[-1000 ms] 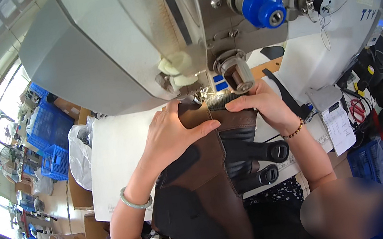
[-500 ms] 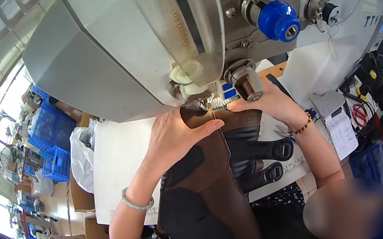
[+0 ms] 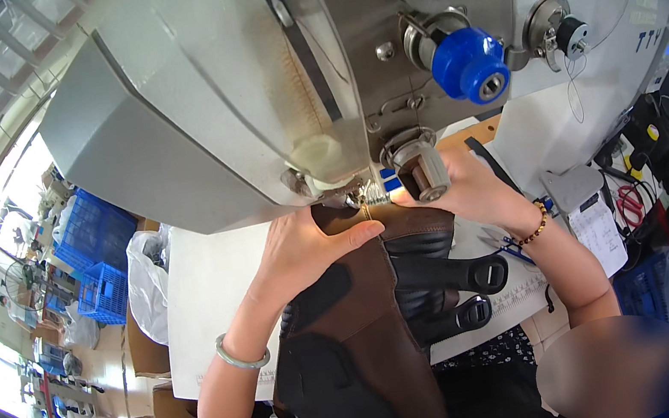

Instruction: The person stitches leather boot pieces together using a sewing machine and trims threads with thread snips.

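Note:
A brown leather piece [image 3: 356, 292] with stitched seams lies under the head of a white and grey sewing machine [image 3: 189, 101]. It carries black panels [image 3: 334, 382] and black buckled straps [image 3: 448, 274]. My left hand [image 3: 306, 252] rests flat on its left part, thumb stretched toward the lit needle area [image 3: 363, 198]; its fingertips are partly hidden under the machine head. My right hand [image 3: 475, 192] is at the leather's right edge near the needle. Its thumb points left over the leather, and a metal bracket hides much of the other fingers.
A blue tension knob [image 3: 469, 66] juts from the machine. Scissors [image 3: 509, 245] lie by my right wrist on the white table [image 3: 205, 271], which has a ruler edge [image 3: 512, 295]. A white plastic bag [image 3: 146, 280] and blue crates [image 3: 91, 228] stand left; a paper pad [image 3: 596, 235] lies right.
The machine appears lower and farther left, and the view has shifted. My hands and the leather stay close to the needle, with little visible movement against it. More of the scissors shows.

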`<state>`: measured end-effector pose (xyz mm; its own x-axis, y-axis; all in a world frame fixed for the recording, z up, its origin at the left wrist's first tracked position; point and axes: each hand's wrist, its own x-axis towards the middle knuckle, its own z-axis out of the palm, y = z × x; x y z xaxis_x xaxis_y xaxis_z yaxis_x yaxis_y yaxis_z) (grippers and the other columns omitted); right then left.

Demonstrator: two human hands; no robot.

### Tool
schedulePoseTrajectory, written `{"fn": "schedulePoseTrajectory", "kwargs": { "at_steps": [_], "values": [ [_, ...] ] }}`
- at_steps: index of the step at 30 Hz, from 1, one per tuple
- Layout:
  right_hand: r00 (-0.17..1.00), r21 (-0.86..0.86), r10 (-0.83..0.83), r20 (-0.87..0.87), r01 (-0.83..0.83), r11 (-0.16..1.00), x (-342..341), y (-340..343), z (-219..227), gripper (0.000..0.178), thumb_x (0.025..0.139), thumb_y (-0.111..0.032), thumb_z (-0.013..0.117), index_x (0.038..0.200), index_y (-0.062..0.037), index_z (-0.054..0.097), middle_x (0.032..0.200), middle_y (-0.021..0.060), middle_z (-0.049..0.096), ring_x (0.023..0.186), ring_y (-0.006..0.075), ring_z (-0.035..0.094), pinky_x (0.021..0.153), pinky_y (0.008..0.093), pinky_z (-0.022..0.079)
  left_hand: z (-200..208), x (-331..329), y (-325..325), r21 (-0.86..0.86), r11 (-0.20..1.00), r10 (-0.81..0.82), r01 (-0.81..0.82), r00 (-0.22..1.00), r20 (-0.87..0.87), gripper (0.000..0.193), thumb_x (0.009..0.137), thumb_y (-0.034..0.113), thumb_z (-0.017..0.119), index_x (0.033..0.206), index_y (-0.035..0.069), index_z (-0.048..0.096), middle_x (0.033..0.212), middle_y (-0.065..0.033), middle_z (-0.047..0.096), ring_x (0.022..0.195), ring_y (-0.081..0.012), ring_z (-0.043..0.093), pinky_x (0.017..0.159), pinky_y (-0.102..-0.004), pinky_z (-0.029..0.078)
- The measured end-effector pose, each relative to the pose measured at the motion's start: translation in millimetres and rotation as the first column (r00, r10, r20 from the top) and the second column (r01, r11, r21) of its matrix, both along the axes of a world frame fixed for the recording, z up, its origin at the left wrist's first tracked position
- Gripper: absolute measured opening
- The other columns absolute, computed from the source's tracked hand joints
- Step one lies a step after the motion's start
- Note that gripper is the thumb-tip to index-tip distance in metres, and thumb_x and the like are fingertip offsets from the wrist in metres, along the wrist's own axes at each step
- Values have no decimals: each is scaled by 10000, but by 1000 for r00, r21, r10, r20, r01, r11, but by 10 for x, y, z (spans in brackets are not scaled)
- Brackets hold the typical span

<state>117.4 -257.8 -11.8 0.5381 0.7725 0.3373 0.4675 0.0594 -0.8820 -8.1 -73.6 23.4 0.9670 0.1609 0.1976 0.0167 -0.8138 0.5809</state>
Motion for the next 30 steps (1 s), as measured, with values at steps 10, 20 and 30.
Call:
{"fn": "schedulePoseTrajectory", "kwargs": {
  "at_steps": [10, 20, 30],
  "values": [
    [998, 12, -23, 54, 23, 1000, -11, 19, 44, 279, 802, -223, 643, 933, 23, 630, 680, 25, 597, 606, 49, 487, 549, 222, 400, 26, -24, 45, 137, 990, -49, 29, 988, 149, 599, 727, 452, 680, 1100, 7, 535, 969, -157, 604, 919, -310, 565, 822, -369, 429],
    [993, -3, -3, -122, 3, 1000, -12, -7, -1, 282, 825, -225, 630, 972, 15, 616, 768, 15, 605, 642, 47, 491, 571, 222, 410, -247, -2205, -167, -373, 701, 486, -608, 790, -373, 405, 907, 273, 439, 676, -16, 602, 588, -74, 586, 482, -152, 534, 552, -310, 453],
    [973, 190, 65, -220, -23, 981, -38, 45, -177, 233, 840, -200, 617, 926, 14, 587, 763, -16, 547, 683, 28, 450, 607, 196, 391, -515, -1937, -979, -840, 406, 539, -360, 837, -98, 320, 885, 106, 488, 1168, -42, 494, 1088, -80, 561, 1000, -167, 509, 873, -293, 399]
  ]
}}
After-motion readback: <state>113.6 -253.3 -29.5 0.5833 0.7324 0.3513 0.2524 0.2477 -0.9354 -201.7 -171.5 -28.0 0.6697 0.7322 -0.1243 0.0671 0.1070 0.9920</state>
